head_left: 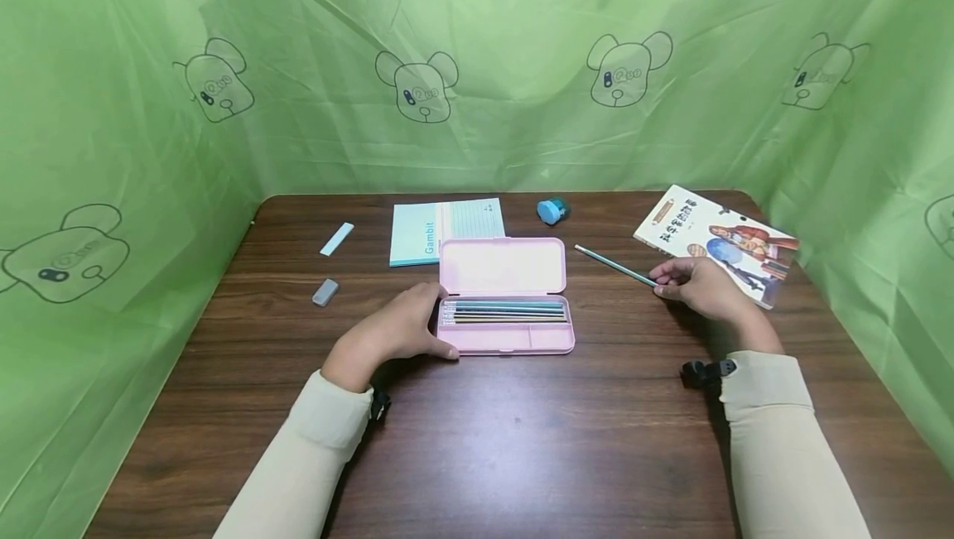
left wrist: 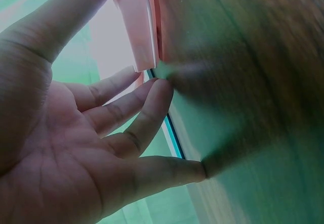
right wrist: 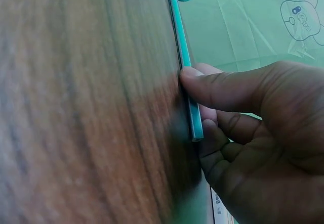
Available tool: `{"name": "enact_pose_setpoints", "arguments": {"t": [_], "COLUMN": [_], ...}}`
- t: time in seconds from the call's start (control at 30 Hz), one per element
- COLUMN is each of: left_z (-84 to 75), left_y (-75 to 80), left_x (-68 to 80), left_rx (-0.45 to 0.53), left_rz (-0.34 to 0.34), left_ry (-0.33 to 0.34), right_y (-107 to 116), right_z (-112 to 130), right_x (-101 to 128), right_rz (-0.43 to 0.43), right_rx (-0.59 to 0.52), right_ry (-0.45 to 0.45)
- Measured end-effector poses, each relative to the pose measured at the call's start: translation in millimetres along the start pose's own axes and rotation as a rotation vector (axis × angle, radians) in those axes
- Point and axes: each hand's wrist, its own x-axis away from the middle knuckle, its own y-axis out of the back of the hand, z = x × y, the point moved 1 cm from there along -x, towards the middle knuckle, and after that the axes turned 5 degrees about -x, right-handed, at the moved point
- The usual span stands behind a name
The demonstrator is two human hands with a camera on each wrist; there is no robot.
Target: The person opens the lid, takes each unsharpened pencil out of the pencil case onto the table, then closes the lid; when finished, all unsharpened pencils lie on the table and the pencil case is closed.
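Note:
An open pink pencil case [head_left: 507,297] lies mid-table with several pencils [head_left: 503,312] lined up in its tray. My left hand [head_left: 398,332] rests against the case's left end, thumb along the front edge, fingers nearly straight [left wrist: 147,107] beside the pink edge [left wrist: 136,27]. To the right, my right hand [head_left: 696,284] pinches the near end of a teal pencil [head_left: 615,266] between thumb and fingers; the pencil lies flat on the wood. The right wrist view shows the thumb [right wrist: 223,90] pressed on the pencil [right wrist: 183,57].
A teal notebook [head_left: 445,228] lies behind the case. A blue sharpener [head_left: 552,209] sits at the back. An illustrated book [head_left: 715,241] lies at the right. A grey eraser [head_left: 325,291] and a pale blue ruler-like strip [head_left: 337,238] are at the left. Green sheeting surrounds the table.

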Motion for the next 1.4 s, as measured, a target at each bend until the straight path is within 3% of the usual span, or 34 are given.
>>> {"name": "enact_pose_setpoints", "arguments": {"t": [0.13,0.3,0.4,0.6,0.7,0.87,1.4], "left_z": [0.7,1.1,0.9,0.5,0.2,-0.1,-2.1], "left_y": [0.2,2.5,3.6,3.3,3.1,2.8,1.2], "left_x": [-0.4,-0.7,-0.5,-0.9,-1.2,-1.3,0.7], "left_rx": [0.005,0.002,0.005,0.003,0.006,0.013,0.011], "left_rz": [0.005,0.001,0.000,-0.003,-0.003,0.002,0.014], "left_ry": [0.000,0.003,0.006,-0.002,-0.003,0.003,0.006], "right_y": [1,-7,-23,-73,-92,-108,-117], "right_z": [12,56,84,121,128,132,132], "right_x": [3,7,5,2,2,4,1], "right_rz": [-0.012,-0.031,0.023,0.221,0.275,0.287,0.250], "right_rx": [-0.003,-0.108,-0.099,-0.092,-0.070,0.016,0.053], "right_ry": [0.010,0.078,0.147,0.213,0.234,0.267,0.295]}}
